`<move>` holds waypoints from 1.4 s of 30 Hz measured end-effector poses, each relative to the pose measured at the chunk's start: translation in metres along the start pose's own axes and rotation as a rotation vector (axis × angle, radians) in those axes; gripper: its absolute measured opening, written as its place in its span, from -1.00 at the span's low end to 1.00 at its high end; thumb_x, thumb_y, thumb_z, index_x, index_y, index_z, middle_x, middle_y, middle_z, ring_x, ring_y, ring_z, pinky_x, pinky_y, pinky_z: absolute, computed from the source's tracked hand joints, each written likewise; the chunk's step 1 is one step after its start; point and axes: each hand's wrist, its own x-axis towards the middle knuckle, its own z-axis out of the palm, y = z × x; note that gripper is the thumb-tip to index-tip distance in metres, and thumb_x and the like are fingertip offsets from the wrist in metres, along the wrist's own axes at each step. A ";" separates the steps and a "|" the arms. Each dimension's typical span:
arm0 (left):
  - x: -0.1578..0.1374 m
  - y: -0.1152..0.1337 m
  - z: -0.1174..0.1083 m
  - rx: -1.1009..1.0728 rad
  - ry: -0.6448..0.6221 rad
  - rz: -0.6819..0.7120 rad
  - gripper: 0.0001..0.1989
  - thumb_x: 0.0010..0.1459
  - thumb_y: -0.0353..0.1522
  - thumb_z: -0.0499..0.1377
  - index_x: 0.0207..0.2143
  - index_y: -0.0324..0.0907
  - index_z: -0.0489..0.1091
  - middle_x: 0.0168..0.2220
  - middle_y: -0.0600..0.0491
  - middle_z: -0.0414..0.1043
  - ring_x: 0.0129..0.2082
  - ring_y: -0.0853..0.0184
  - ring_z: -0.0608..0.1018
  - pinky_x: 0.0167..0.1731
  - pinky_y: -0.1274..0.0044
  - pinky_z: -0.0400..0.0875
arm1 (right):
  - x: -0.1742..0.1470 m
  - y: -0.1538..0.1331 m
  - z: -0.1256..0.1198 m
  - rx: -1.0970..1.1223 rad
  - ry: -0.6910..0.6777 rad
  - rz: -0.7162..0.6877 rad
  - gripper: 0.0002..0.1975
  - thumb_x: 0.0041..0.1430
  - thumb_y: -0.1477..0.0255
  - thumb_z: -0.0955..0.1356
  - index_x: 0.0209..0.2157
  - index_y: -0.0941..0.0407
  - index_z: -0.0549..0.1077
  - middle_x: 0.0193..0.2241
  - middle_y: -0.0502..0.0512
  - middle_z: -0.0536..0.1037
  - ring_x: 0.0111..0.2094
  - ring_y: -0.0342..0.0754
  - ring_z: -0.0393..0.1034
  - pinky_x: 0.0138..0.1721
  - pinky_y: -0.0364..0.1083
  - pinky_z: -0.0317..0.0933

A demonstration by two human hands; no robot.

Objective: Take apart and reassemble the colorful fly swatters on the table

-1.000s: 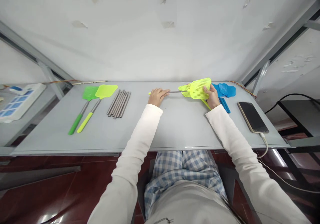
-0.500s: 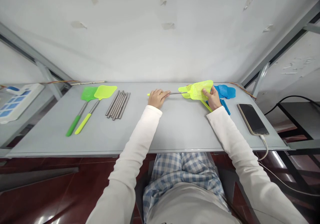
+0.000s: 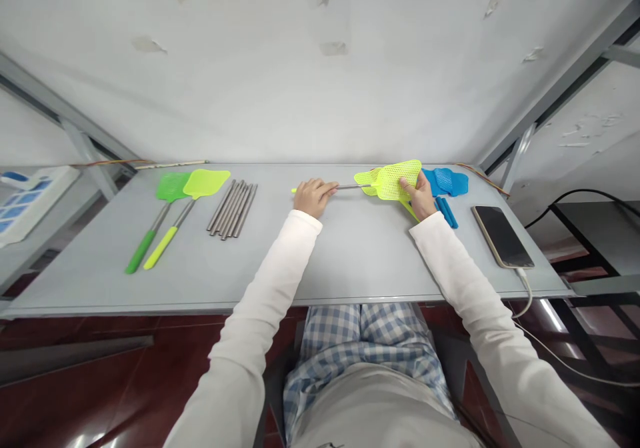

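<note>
My left hand (image 3: 313, 197) is closed around the handle end of a yellow fly swatter (image 3: 393, 180); a yellow tip sticks out past its far side. A thin metal rod runs from that hand to the perforated yellow head. My right hand (image 3: 421, 196) pinches the head at its right side, thumb on top. Under and behind it lie another yellow swatter head (image 3: 364, 177) and a yellow handle (image 3: 410, 211), partly covered. Blue swatter heads (image 3: 447, 181) and blue handles (image 3: 449, 213) lie just right of my right hand.
Several loose metal tubes (image 3: 233, 209) lie left of centre on the grey table (image 3: 350, 261). Farther left rest a green swatter (image 3: 157, 225) and a yellow-green swatter (image 3: 187, 218). A phone (image 3: 503, 237) with a white cable sits at the right. A power strip (image 3: 30, 201) stands at far left.
The whole view has shifted slightly. Both hands keep their grip on the yellow swatter, with hardly any other visible movement.
</note>
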 end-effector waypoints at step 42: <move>-0.013 0.026 -0.005 0.079 -0.124 -0.105 -0.63 0.27 -0.05 -0.01 -0.26 -0.03 0.48 -0.45 0.04 0.54 -0.43 0.26 0.54 -0.51 0.50 0.05 | -0.005 0.002 0.007 -0.039 -0.036 0.048 -0.47 -0.33 0.13 0.58 -0.27 0.07 0.51 -0.23 0.12 0.62 -0.15 0.10 0.51 -0.02 0.13 0.39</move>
